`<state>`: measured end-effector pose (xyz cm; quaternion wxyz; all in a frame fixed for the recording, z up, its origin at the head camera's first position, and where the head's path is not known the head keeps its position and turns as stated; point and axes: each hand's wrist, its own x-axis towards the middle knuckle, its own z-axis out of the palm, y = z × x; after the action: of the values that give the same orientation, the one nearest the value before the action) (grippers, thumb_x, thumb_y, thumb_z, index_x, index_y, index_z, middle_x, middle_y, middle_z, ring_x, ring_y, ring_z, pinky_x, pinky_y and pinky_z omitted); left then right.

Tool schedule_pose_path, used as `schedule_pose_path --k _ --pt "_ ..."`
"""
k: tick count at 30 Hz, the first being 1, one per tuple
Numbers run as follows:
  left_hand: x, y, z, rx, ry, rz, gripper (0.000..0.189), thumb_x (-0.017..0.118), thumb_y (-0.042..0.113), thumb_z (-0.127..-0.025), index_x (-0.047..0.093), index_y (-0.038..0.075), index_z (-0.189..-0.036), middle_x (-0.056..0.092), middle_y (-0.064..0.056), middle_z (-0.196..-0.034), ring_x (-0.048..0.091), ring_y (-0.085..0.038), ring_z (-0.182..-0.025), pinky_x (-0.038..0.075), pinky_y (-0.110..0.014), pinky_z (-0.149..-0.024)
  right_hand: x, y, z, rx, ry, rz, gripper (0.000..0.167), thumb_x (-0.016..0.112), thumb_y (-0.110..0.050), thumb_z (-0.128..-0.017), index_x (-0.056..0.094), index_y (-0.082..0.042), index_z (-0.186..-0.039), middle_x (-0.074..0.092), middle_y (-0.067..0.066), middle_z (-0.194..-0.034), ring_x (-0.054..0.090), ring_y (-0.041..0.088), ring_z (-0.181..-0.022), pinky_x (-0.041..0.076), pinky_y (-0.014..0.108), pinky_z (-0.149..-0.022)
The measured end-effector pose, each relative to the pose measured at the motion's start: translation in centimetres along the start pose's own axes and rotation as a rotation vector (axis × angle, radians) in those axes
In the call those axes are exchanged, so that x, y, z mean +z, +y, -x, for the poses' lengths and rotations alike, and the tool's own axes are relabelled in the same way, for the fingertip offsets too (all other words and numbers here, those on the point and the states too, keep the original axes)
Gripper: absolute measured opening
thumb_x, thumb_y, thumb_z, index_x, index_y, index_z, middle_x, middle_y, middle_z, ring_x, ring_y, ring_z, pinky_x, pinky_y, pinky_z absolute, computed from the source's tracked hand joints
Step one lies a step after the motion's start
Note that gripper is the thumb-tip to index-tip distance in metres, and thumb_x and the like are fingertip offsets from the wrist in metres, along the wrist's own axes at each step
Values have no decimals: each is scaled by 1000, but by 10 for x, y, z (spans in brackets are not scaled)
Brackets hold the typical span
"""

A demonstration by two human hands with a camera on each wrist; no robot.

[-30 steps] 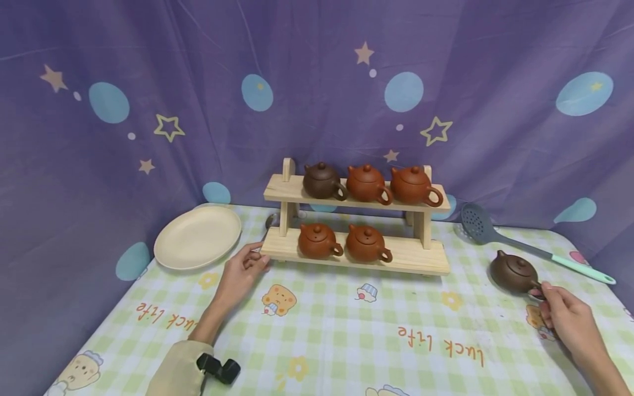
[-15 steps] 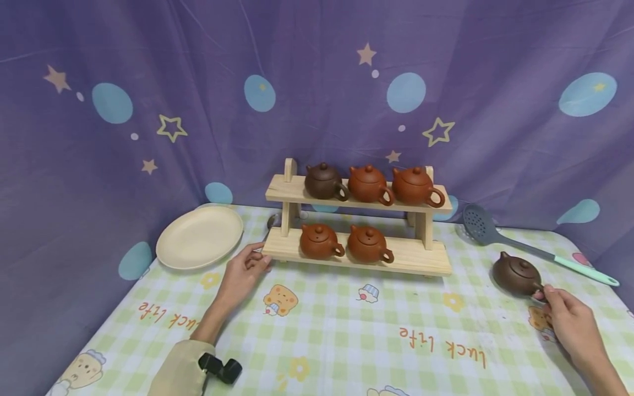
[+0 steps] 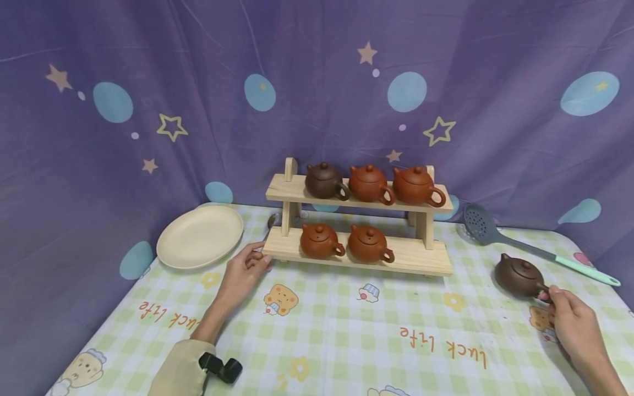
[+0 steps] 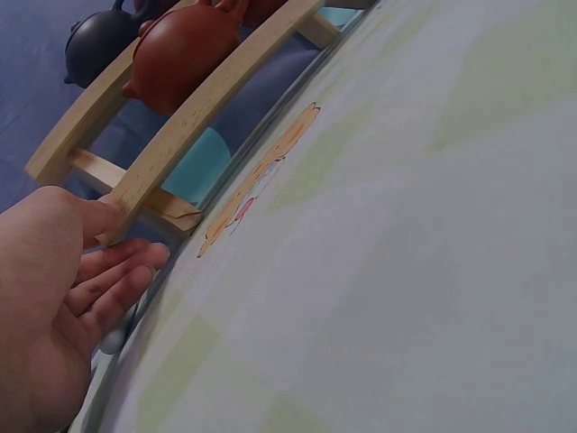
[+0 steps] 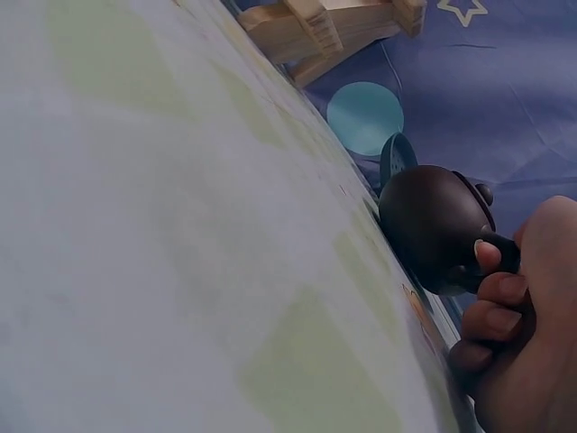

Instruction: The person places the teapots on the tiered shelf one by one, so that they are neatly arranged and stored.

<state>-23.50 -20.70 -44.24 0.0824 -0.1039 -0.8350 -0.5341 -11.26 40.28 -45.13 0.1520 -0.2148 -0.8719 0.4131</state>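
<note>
In the head view my left hand (image 3: 240,278) holds the left end of a two-tier wooden shelf (image 3: 413,254). The left wrist view shows the thumb on top of the lower board's end (image 4: 135,185), with the other fingers below it. On the upper tier stand a dark brown teapot (image 3: 323,182) and two reddish-brown teapots (image 3: 368,185); two more reddish ones (image 3: 319,243) sit on the lower tier. Off to the right, my right hand (image 3: 579,327) pinches the handle of another dark brown teapot (image 3: 517,276), its body upright, low over the tablecloth in the right wrist view.
A cream oval plate (image 3: 198,239) lies on the left of the checked tablecloth (image 3: 346,335). Behind the right-hand teapot lies a grey slotted skimmer (image 3: 480,225) with a mint handle. A spoon (image 3: 272,220) shows partly behind the shelf's left end. A purple curtain (image 3: 317,121) hangs behind.
My right hand and the dark teapot it holds have drifted slightly to the right. The left hand keeps its hold on the shelf. The view itself has shifted a little.
</note>
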Motion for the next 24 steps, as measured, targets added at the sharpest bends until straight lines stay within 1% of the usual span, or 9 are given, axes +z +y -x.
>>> schedule_pose_path --k 4,8,9,11,13,16,19,24 --pt "0 1 0 -2 3 1 43 67 19 -104 57 3 -143 71 -13 -102 73 -24 -87 54 -23 -77 0 -3 2 13 -13 -35 44 35 -41 -113 67 -20 -92 53 -13 -80 45 0 -76 36 20 -64" --pt "1 1 1 -7 0 1 43 67 19 -104 57 3 -143 71 -13 -103 73 -24 -87 54 -24 -77 1 -6 7 0 -55 -131 40 36 -40 -113 65 -27 -89 50 -9 -77 46 6 -64 41 27 -53" --pt "1 2 1 -8 0 0 43 67 19 -104 57 3 -143 71 -13 -102 72 -24 -87 54 -24 -76 2 -6 8 -10 -68 -161 39 37 -39 -113 65 -26 -90 49 -8 -75 46 8 -61 40 28 -50" --pt "1 2 1 -8 0 -3 43 67 19 -104 57 3 -143 71 -13 -102 72 -24 -87 54 -24 -76 6 -8 10 -29 -94 -260 38 39 -37 -113 64 -20 -91 47 -6 -72 45 10 -56 37 31 -45" --pt "1 2 1 -5 0 -8 43 67 19 -104 57 3 -143 71 -13 -102 72 -23 -87 53 -24 -76 9 -9 11 -52 -115 -371 37 41 -35 -113 63 -15 -91 46 -5 -68 43 10 -53 31 33 -45" --pt "0 2 1 -1 -3 -11 43 67 20 -104 57 3 -143 71 -13 -102 72 -24 -87 53 -23 -76 14 -10 11 -78 -144 -510 36 44 -31 -112 62 -9 -90 44 -4 -64 42 9 -51 27 36 -46" --pt "0 2 1 3 -7 -5 44 67 20 -104 57 2 -143 71 -15 -102 72 -25 -87 53 -24 -75 15 -11 11 -78 -153 -542 36 45 -30 -112 63 -10 -89 43 -4 -63 40 8 -51 26 35 -47" --pt "0 2 1 -2 -7 0 44 67 20 -104 56 3 -143 71 -14 -103 73 -24 -88 54 -24 -76 16 -16 12 -75 -159 -518 37 44 -32 -112 64 -12 -89 42 -4 -64 38 8 -51 27 35 -47"
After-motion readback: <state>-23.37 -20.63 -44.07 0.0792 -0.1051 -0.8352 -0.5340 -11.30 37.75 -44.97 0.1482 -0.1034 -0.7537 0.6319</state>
